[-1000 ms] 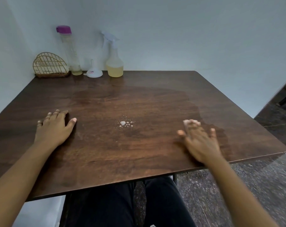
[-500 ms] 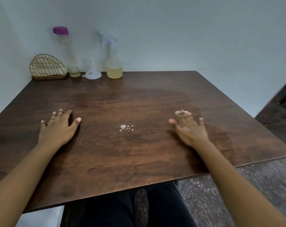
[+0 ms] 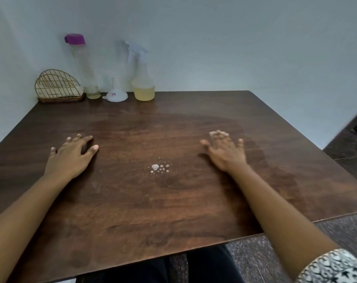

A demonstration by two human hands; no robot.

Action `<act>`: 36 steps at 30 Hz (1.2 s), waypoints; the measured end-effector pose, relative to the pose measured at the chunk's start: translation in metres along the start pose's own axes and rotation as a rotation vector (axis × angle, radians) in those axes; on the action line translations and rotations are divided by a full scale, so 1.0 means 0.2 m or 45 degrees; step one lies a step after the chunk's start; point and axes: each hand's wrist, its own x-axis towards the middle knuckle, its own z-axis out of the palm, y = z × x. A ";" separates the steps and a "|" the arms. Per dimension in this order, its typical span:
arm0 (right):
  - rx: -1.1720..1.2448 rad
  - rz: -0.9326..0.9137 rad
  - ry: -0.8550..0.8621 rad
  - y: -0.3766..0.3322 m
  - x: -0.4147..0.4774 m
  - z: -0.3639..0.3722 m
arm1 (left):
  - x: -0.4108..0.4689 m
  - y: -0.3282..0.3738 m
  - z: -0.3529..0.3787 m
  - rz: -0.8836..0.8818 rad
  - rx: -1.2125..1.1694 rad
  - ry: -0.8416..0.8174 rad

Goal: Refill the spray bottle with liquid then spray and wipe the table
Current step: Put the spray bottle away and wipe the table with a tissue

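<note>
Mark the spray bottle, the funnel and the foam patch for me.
spray bottle (image 3: pixel 144 92), head view, on its liquid-filled lower body.
funnel (image 3: pixel 117 97), head view, on its wide cone.
foam patch (image 3: pixel 155 166), head view, on the largest bubble.

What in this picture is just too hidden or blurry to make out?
Head view only:
- Pale wad under the right hand: fingers cover most of it; material unclear.
- Funnel label: too small to read.
- Spray bottle nozzle: blurs into the pale wall.

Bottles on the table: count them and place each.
2. Purple-capped bottle beside the wire rack; spray bottle right of the white funnel. Both at the far edge.
</note>
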 end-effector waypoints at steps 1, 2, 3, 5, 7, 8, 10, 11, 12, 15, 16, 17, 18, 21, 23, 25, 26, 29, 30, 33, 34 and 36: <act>-0.015 0.097 0.006 0.12 0.02 -0.03 | 0.02 0.00 0.00 0.001 0.006 -0.004; -0.027 0.185 -0.011 0.22 0.04 -0.06 | 0.03 0.00 0.00 0.002 0.016 -0.005; -0.035 0.260 -0.034 0.29 0.05 -0.08 | 0.04 0.01 0.00 0.004 0.029 -0.003; -0.037 0.346 -0.037 0.30 0.10 -0.08 | 0.04 0.01 0.01 0.006 0.047 0.007; -0.023 0.295 0.002 0.13 0.17 -0.05 | 0.04 0.01 0.01 0.006 0.040 0.008; -0.023 0.203 0.016 0.01 0.20 -0.02 | 0.05 0.00 0.01 0.004 0.034 0.007; -0.002 -0.046 -0.002 -0.26 0.21 0.04 | 0.05 0.00 0.02 -0.008 0.035 0.006; 0.013 -0.144 -0.041 -0.36 0.20 0.05 | 0.05 0.00 0.01 -0.018 0.039 0.007; 0.021 -0.199 -0.080 -0.41 0.21 0.06 | 0.05 0.00 0.01 -0.033 0.042 0.008; 0.016 -0.161 -0.070 -0.26 0.27 0.03 | 0.05 0.00 0.01 -0.080 0.046 0.009; -0.001 -0.081 -0.040 -0.16 0.30 0.02 | 0.05 0.00 0.01 -0.085 0.044 0.009; -0.019 0.024 -0.017 -0.04 0.34 -0.01 | 0.05 0.00 0.01 -0.086 0.044 0.008; -0.038 0.137 -0.012 0.08 0.36 -0.04 | 0.05 0.00 0.01 -0.084 0.044 0.007; -0.079 0.408 -0.052 0.28 0.39 -0.09 | 0.06 0.00 0.02 -0.090 0.033 0.005; -0.070 0.465 -0.024 0.22 0.43 -0.08 | 0.08 0.00 0.02 -0.102 0.017 0.005; -0.054 0.373 0.012 0.03 0.47 -0.04 | 0.08 0.00 0.01 -0.110 0.007 0.006; -0.038 0.277 0.017 -0.10 0.48 -0.01 | 0.08 0.00 0.01 -0.113 0.002 0.005; 0.006 -0.050 -0.026 -0.50 0.48 0.06 | 0.08 0.01 0.01 -0.116 0.001 0.003; 0.016 -0.130 -0.057 -0.60 0.47 0.07 | 0.07 0.01 0.01 -0.117 0.002 0.005; 0.022 -0.189 -0.100 -0.61 0.47 0.08 | 0.07 0.01 0.00 -0.122 -0.001 0.004; 0.017 -0.148 -0.081 -0.53 0.48 0.07 | 0.07 0.01 0.00 -0.120 -0.003 0.000; 0.008 0.018 -0.041 -0.31 0.50 0.03 | 0.07 0.00 0.00 -0.119 -0.009 -0.008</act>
